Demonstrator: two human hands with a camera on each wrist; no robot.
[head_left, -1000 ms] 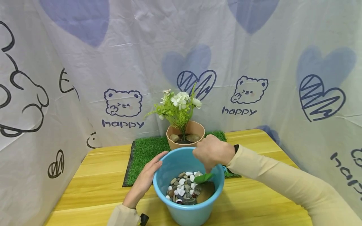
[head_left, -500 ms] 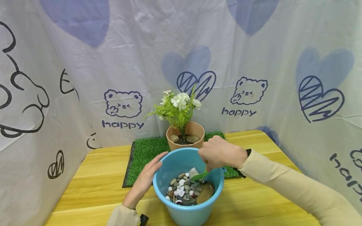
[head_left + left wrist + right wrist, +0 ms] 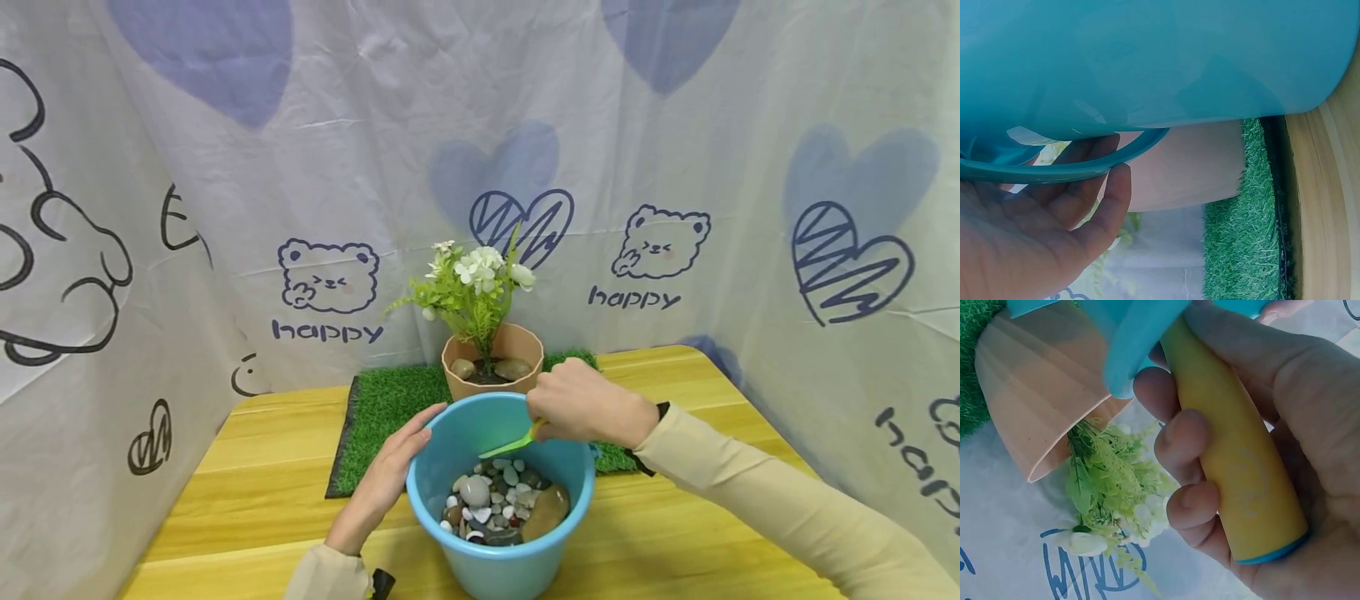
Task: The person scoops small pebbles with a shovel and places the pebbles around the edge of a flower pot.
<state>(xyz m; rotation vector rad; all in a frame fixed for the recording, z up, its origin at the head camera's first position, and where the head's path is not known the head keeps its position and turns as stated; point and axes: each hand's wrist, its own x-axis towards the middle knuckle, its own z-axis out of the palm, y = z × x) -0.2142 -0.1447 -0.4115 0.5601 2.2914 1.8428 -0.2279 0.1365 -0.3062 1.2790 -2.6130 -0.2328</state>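
Note:
My left hand (image 3: 384, 473) holds the left side of a light blue bucket (image 3: 510, 573). In the left wrist view its fingers curl about a curved blue band on the bucket. My right hand (image 3: 588, 406) grips the yellow handle (image 3: 1241, 462) of a small trowel. The trowel's green blade (image 3: 512, 447) lies inside the bucket, slightly above the stones and tilted. Below it are several white and grey pebbles (image 3: 513, 492), a pale round stone (image 3: 474, 492) and a big brown stone (image 3: 547, 510). The fist hides part of the bucket's far rim.
Behind the bucket a peach flowerpot (image 3: 491, 387) with white flowers (image 3: 480, 268) stands on a green turf mat (image 3: 397, 408). The wooden table (image 3: 262, 467) is bordered by a printed cloth (image 3: 420, 100) at the back and sides.
The trowel has moved up and left from among the stones, its blade turning. The pale round stone, first beside the blade, now lies further left on the pebbles. My left hand stays put.

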